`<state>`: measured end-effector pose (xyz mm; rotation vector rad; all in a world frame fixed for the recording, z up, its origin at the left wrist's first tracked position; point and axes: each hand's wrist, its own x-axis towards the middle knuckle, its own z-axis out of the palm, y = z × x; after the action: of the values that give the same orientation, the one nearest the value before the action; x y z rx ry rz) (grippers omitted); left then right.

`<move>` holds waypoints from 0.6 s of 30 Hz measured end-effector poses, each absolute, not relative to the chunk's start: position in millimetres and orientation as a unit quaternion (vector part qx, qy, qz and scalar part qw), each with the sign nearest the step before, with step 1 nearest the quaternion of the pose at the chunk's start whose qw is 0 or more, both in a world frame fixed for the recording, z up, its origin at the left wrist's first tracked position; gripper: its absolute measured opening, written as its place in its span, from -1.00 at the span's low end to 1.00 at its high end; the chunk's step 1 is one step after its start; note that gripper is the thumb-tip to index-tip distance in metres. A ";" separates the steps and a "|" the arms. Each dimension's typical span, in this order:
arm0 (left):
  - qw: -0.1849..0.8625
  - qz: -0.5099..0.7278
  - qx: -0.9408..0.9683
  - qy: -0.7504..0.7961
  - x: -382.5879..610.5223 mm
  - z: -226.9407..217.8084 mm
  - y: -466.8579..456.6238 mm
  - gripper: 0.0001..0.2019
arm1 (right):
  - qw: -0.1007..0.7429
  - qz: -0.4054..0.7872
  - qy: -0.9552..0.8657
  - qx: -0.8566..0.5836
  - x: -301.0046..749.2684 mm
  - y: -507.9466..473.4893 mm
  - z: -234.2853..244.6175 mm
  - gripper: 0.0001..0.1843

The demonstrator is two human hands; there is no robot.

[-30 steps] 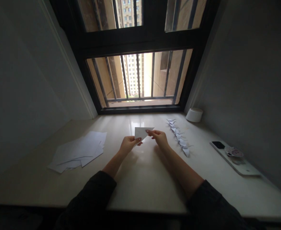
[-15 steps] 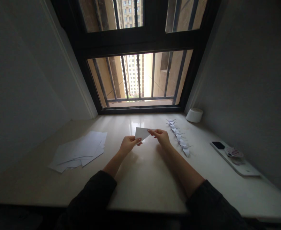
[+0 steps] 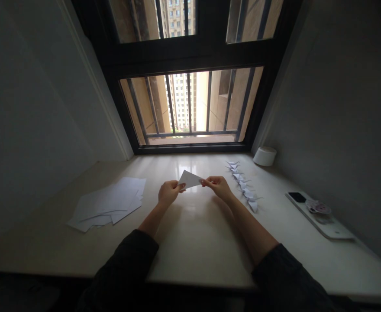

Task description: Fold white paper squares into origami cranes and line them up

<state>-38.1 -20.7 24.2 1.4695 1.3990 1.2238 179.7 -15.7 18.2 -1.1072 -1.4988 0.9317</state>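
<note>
A white folded paper triangle (image 3: 189, 178) is held in the air above the pale desk (image 3: 190, 234), between both hands. My left hand (image 3: 168, 192) pinches its lower left corner. My right hand (image 3: 217, 186) pinches its right tip with thumb and fingers. Both arms wear dark sleeves pushed up the forearms. Just right of my right hand, a row of several small folded paper figures (image 3: 243, 186) lies on the desk.
A loose stack of white paper sheets (image 3: 108, 203) lies at the left. A white round container (image 3: 264, 155) stands at the back right corner. A white tray (image 3: 320, 214) with a dark phone (image 3: 297, 197) lies along the right wall. A barred window (image 3: 190, 108) is behind.
My left hand has shifted a little left and up. The paper triangle has tilted flatter, its top corner now pointing up and to the left. My right hand stays on the right tip.
</note>
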 end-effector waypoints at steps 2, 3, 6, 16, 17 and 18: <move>0.365 0.484 0.577 0.548 -39.9 23.5 -19.2 -0.78 | 0.506 0.393 -0.621 -0.452 179.7 -15.4 18.3 -0.57; 0.360 0.485 0.581 0.546 -40.5 23.1 -18.5 -0.77 | 0.506 0.394 -0.622 -0.449 179.7 -14.9 18.0 -0.58; 0.354 0.480 0.590 0.545 -41.2 22.3 -17.4 -0.75 | 0.508 0.390 -0.623 -0.449 179.6 -12.4 15.0 -0.57; 0.286 0.386 0.647 0.592 -38.3 30.4 -28.2 -0.75 | 0.515 0.349 -0.624 -0.472 173.5 -4.7 1.5 -0.53; 0.263 0.365 0.659 0.603 -38.5 31.9 -29.7 -0.75 | 0.513 0.354 -0.626 -0.469 172.8 -5.1 1.4 -0.54; 0.236 0.344 0.671 0.612 -38.6 33.3 -31.1 -0.75 | 0.506 0.359 -0.630 -0.466 172.3 -5.8 1.3 -0.55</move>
<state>-38.6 -31.1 33.3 1.8414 1.6797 0.9432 172.3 -5.8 1.3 -1.1241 -1.5200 0.8670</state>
